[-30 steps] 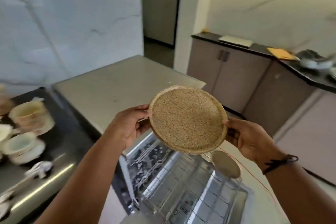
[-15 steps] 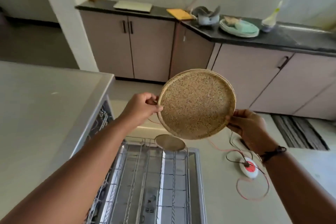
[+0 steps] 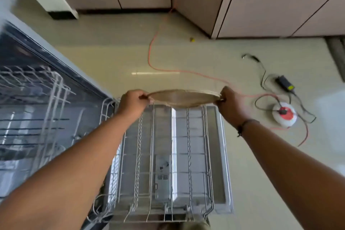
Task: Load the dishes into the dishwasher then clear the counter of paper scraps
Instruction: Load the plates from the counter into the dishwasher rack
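Now | plate [image 3: 183,98] edge-on between both grips | over rack [image 3: 168,155]

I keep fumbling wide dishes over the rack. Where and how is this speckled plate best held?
Grip the plate by its thin rim at opposite edges, coming in from either side, as the left hand and right hand do: it is broad, shallow and nearly level above the lower rack.
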{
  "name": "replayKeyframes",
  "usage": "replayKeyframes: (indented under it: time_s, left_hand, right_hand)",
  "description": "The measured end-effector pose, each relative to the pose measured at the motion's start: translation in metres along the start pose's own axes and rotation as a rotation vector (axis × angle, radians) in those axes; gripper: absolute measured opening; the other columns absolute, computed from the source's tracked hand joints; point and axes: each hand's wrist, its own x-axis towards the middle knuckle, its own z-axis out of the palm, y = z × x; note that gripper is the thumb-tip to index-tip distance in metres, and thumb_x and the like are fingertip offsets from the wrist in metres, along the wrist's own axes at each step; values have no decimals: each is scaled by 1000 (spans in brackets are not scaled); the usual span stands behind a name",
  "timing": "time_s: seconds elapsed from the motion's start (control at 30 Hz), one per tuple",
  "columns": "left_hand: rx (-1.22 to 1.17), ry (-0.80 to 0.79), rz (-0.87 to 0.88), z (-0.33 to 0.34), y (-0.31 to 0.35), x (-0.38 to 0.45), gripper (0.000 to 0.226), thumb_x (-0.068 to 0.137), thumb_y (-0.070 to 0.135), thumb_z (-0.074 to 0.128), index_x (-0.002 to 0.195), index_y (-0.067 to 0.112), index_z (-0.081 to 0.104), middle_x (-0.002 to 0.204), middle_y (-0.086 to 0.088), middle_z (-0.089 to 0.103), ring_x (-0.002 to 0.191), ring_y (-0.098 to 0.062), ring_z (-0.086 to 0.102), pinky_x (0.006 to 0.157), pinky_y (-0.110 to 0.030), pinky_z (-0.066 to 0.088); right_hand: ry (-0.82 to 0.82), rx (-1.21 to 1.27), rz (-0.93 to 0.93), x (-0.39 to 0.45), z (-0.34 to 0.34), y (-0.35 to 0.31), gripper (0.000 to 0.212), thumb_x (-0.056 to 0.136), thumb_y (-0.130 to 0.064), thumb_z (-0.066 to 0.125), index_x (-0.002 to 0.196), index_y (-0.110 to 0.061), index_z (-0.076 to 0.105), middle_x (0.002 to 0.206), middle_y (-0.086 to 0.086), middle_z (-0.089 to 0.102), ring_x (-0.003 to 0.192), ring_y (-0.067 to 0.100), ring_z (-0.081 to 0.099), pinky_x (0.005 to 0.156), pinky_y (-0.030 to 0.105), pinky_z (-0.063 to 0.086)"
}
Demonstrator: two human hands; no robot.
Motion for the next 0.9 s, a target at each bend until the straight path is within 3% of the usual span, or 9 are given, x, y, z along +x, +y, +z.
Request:
replayKeyframes:
  time_s: [0.2, 0.37, 0.53, 0.73, 0.9]
  left_hand:
    - [79, 50, -56, 64, -49, 51, 16, 79, 21, 76, 94, 14, 75, 90, -7, 73, 85, -23, 66, 70, -30, 48]
    - [122, 68, -80, 94, -66, 71, 20, 80, 21, 74, 99, 14, 75, 93, -8, 73, 82, -21, 63, 65, -27, 41]
    - [132, 112, -99, 107, -78, 83, 19, 82, 20, 72, 99, 11, 75, 94, -10, 73, 81, -17, 61, 63, -23, 35]
    - [145, 115, -106, 118, -90, 95, 21, 83, 21, 71, 101, 10, 74, 97, -11, 73, 89, -24, 66, 66, -28, 41]
    - [154, 40, -146, 128, -100, 100, 23, 89, 24, 65, 102, 8, 73, 101, -14, 71, 91, -27, 64, 70, -24, 37]
  right_hand:
    - [-61, -112, -29, 37, 71, 49, 12, 89, -21, 60, 94, -13, 52, 93, 18, 64, 82, 37, 56, 61, 32, 30]
    - [-85, -146, -12, 55, 94, 69, 14, 90, -21, 56, 97, -9, 52, 90, 17, 60, 71, 28, 41, 59, 32, 29]
    - [-87, -146, -38, 67, 113, 75, 9, 90, -17, 54, 95, -10, 52, 82, 9, 53, 69, 28, 42, 58, 30, 29]
    - [-71, -199, -50, 68, 130, 80, 10, 94, -17, 48, 97, -9, 51, 78, 9, 52, 66, 29, 46, 56, 29, 33]
    - [-99, -257, -1, 70, 145, 87, 19, 94, -20, 46, 101, -9, 59, 90, 16, 62, 73, 31, 49, 62, 29, 34]
